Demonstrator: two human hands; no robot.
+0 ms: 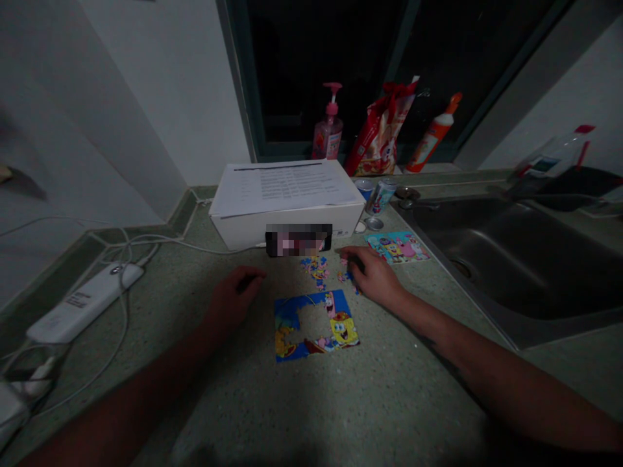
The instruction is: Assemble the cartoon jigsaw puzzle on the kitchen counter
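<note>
A partly assembled cartoon jigsaw puzzle (344,329) lies flat on the counter, with a gap in its middle reaching toward the upper left. Behind it is a small heap of loose puzzle pieces (318,269). My right hand (374,274) is over more loose pieces right of that heap, its index finger stretched out and its other fingers bent down. Whether it touches a piece is hard to see in the dim light. To the left of the puzzle, my left hand (234,297) rests by the counter, loosely curled with thumb and finger apart and nothing visible in it.
A phone (274,244), its screen blurred, leans against a white box (287,222) topped with a printed sheet (292,185). A cartoon picture card (402,248) and a can (381,196) stand near the sink (516,259). On the left lie a power strip (87,305) and cables.
</note>
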